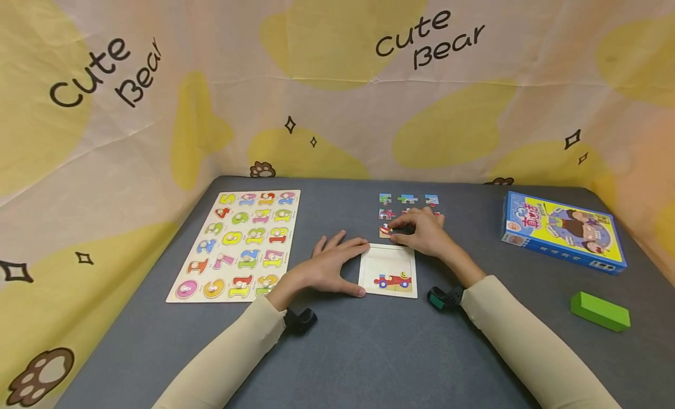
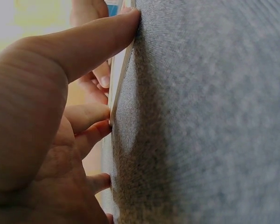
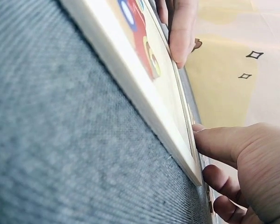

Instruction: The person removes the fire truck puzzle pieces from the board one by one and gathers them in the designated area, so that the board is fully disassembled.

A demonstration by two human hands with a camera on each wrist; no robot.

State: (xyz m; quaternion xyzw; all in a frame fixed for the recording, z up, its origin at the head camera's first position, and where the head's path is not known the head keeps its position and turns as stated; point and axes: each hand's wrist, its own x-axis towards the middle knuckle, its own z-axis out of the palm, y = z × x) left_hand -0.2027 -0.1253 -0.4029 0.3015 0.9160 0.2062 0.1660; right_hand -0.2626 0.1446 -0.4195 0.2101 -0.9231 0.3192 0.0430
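Observation:
The left hand [image 1: 334, 265] lies spread along the left side of a shallow white puzzle tray [image 1: 382, 254]. Its thumb touches the tray's lower left edge, and a fingertip is at the upper left corner. A red car picture made of joined puzzle pieces [image 1: 392, 281] sits in the tray's lower right part. Beyond the tray, the right hand [image 1: 424, 233] has thumb and index finger at the right edge of a red-and-yellow puzzle piece [image 1: 385, 230], pinching it. That piece is hidden in the right wrist view. Several loose puzzle pieces [image 1: 408, 198] lie in rows behind, partly covered by the right hand.
A wooden number board [image 1: 221, 280] lies left of the left hand. To the right are a blue-and-yellow game box [image 1: 564, 230] and a green block [image 1: 600, 311]. A printed cloth [image 1: 337, 104] hangs behind the grey table [image 1: 364, 362].

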